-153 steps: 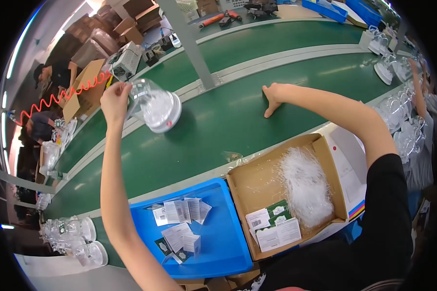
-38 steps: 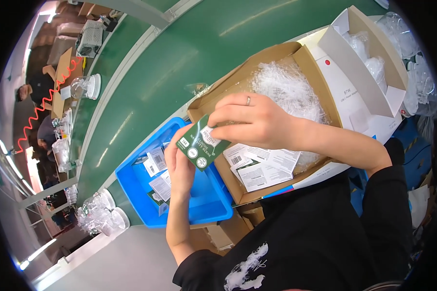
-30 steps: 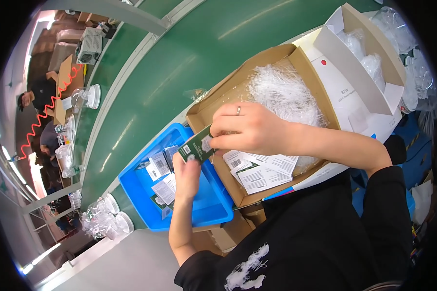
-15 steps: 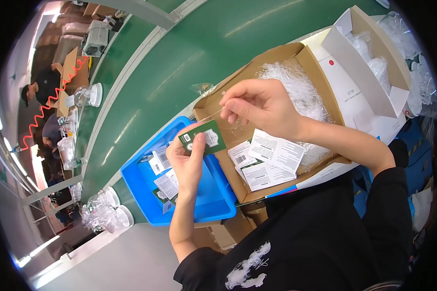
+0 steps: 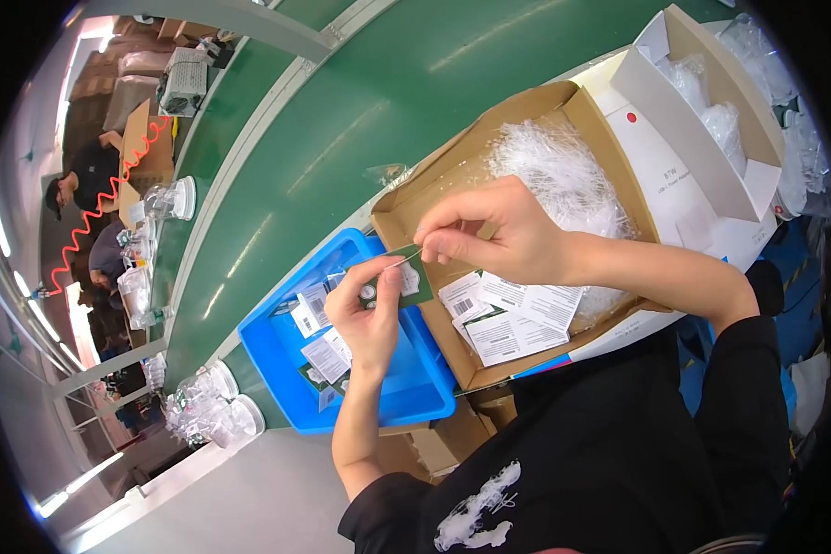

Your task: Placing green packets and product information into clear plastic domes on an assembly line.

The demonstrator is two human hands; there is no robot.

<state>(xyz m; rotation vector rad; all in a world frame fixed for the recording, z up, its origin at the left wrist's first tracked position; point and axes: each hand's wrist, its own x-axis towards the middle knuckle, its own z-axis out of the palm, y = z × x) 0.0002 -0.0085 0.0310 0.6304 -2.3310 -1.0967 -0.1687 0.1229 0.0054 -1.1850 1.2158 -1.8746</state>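
Note:
A green printed card (image 5: 410,283) is pinched between the thumb and fingers of my left hand (image 5: 367,309), above the edge between a blue bin (image 5: 434,392) and a cardboard tray (image 5: 434,201). My right hand (image 5: 512,238) is closed at the fingertips on a thin clear plastic strand, its fingers almost meeting the card's upper edge. Whether the strand passes through the card cannot be made out. Below my right hand, white printed cards (image 5: 503,337) lie overlapping in the tray. A heap of clear plastic strands (image 5: 554,166) fills the tray's far part.
More cards (image 5: 325,358) lie inside the blue bin. At the right, an open white box (image 5: 683,115) holds clear plastic bags. The green work surface (image 5: 342,166) stretches behind. Clear jars with white lids (image 5: 217,406) stand at the left; other people (image 5: 92,175) are farther off.
My right hand has come down and toward my left hand, bringing the strand to the card. The card has tilted and is now partly covered by my fingers.

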